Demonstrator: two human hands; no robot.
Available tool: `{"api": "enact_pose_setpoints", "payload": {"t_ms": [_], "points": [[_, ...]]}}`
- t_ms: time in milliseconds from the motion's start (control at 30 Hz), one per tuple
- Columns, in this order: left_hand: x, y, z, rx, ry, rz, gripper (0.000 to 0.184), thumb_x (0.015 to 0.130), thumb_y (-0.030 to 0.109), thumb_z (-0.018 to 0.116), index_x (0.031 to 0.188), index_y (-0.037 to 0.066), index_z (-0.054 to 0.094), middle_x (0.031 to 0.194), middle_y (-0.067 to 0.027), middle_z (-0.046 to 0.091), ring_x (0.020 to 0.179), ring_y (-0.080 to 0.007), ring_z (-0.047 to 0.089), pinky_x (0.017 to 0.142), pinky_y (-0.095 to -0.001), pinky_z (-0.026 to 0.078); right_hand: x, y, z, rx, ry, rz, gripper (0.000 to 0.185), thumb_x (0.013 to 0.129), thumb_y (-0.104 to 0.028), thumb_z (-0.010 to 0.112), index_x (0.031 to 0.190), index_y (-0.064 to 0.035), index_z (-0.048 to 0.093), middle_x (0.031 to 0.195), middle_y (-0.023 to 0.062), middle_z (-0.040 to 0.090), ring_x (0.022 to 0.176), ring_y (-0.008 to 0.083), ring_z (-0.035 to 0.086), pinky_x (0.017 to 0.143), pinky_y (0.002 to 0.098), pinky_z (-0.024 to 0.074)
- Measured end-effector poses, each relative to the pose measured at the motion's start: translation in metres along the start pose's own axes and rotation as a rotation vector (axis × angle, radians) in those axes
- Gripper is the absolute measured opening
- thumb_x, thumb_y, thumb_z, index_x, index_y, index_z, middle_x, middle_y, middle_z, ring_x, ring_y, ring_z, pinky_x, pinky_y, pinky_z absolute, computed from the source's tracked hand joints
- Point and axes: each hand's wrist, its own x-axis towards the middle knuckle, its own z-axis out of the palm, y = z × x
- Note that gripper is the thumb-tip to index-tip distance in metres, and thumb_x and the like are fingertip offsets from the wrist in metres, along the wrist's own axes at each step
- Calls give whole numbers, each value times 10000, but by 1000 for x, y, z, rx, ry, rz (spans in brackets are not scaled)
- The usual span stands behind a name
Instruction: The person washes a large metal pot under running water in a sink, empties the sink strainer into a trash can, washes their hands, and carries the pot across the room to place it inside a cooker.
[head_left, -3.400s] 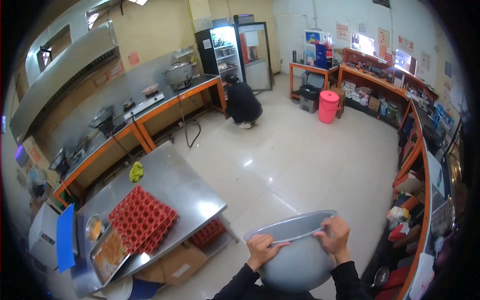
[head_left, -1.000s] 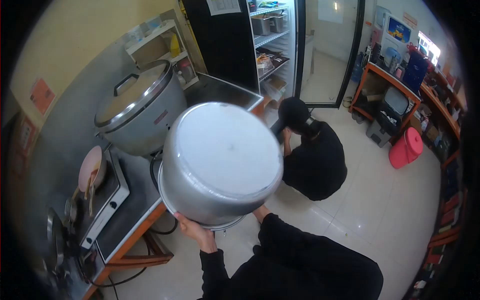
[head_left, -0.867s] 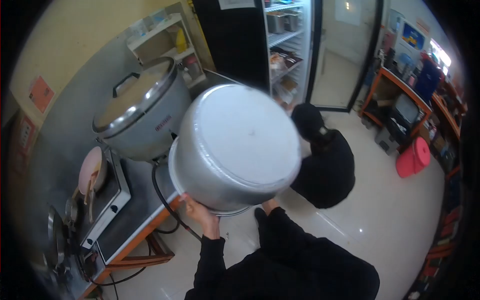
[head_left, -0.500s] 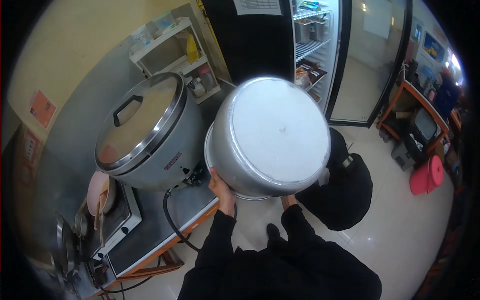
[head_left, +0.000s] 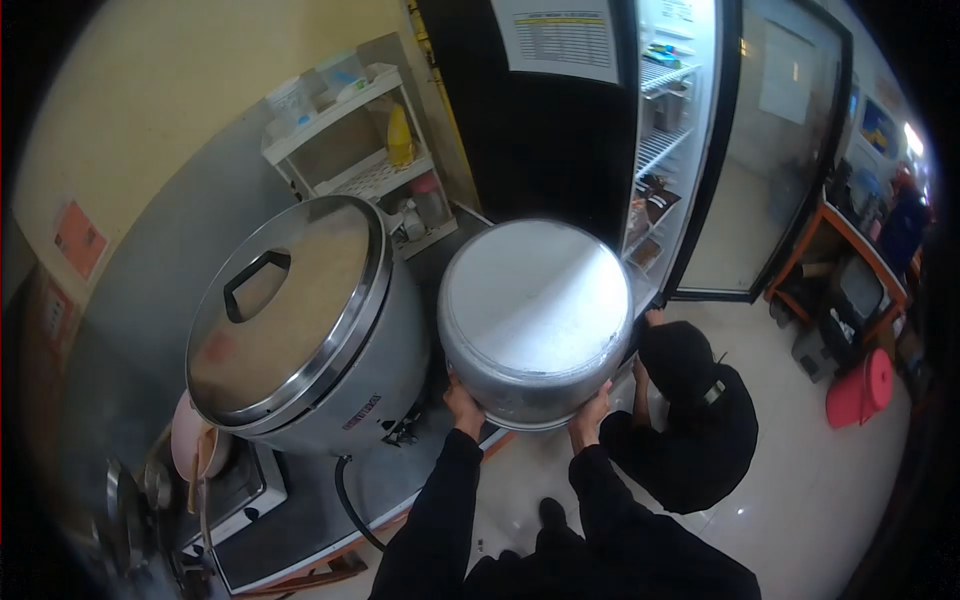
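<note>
A large silver metal pot [head_left: 535,300], bottom side up, is held between both of my hands in front of me. My left hand [head_left: 464,406] grips its lower left side near the rim. On the right, my right hand [head_left: 591,416] has its fingers against the pot's lower right side. The undersides of both hands' grips are partly hidden by the pot. Just left of it stands a big grey rice cooker [head_left: 345,400] with its lid [head_left: 300,300] on, the lid having a black handle.
A person in black [head_left: 700,420] crouches on the right by the open fridge [head_left: 665,150]. Behind the cooker is a white shelf rack [head_left: 350,125]. At lower left a pink pan [head_left: 195,440] sits on a stove [head_left: 250,495]. A red bin [head_left: 857,390] stands far right.
The pot has tipped so its bottom faces more upward, and it sits more over the counter's end. My right hand now shows on its side. The crouching person's head has come into view.
</note>
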Motion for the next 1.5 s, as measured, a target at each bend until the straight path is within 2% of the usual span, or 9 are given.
{"api": "enact_pose_setpoints", "payload": {"t_ms": [433,600,700,833,900,1000,1333,1433,1500], "points": [[43,-24,-8,-110,105,-46,354,960,246,441,1149,-36,538,1149,-144,587,989,-297,587,847,-416,483,25,17,34,-81,76,-21,485,1001,-378,362,1139,46,551,1086,120,599,974,221,573,872,359,462],[46,-23,-6,514,294,169,310,829,48,430,1040,-96,605,1005,-210,653,903,-288,625,811,-362,468,37,21,50,-150,152,-27,457,999,-352,389,1086,56,575,1041,103,613,926,195,575,839,333,459],[40,-30,-7,595,214,348,321,783,-4,440,1036,-109,607,1003,-233,654,884,-300,632,803,-375,470,44,21,56,-231,160,-58,443,996,-327,395,1075,78,558,1025,128,613,919,215,576,843,339,451],[40,-23,2,773,163,310,298,744,-29,444,965,-119,623,943,-238,663,863,-290,640,788,-356,467,59,20,58,-971,325,-316,383,938,-267,451,901,76,617,936,226,645,894,383,607,795,403,443],[33,-7,19,729,194,182,286,740,-22,448,939,-116,630,917,-241,664,860,-283,642,781,-349,463,68,15,47,-1150,158,-335,316,930,-216,432,932,93,498,908,283,609,893,412,600,796,432,444],[43,-10,17,718,122,188,253,761,11,472,912,-107,638,905,-221,673,855,-262,642,765,-351,459,67,-5,41,-1333,-115,-364,259,918,-145,421,972,94,334,838,360,573,840,486,587,772,501,446],[54,-14,1,873,135,221,290,801,20,469,1010,-76,646,907,-159,688,834,-214,644,744,-312,469,60,-18,43,-1599,-256,-340,250,916,-153,459,941,86,389,786,341,589,781,470,607,700,508,468],[51,-10,-8,623,-54,166,320,830,-1,455,1096,-58,624,953,-114,679,869,-186,638,766,-290,485,58,-15,36,-1553,-298,-360,244,914,-153,470,956,77,400,757,318,595,754,442,623,691,488,482],[18,8,3,526,-89,135,314,929,60,446,1205,-39,558,1102,-102,624,999,-181,597,831,-299,494,50,-23,43,-1457,-305,-284,245,923,-172,471,968,59,404,735,309,592,745,406,639,675,465,492]]}}
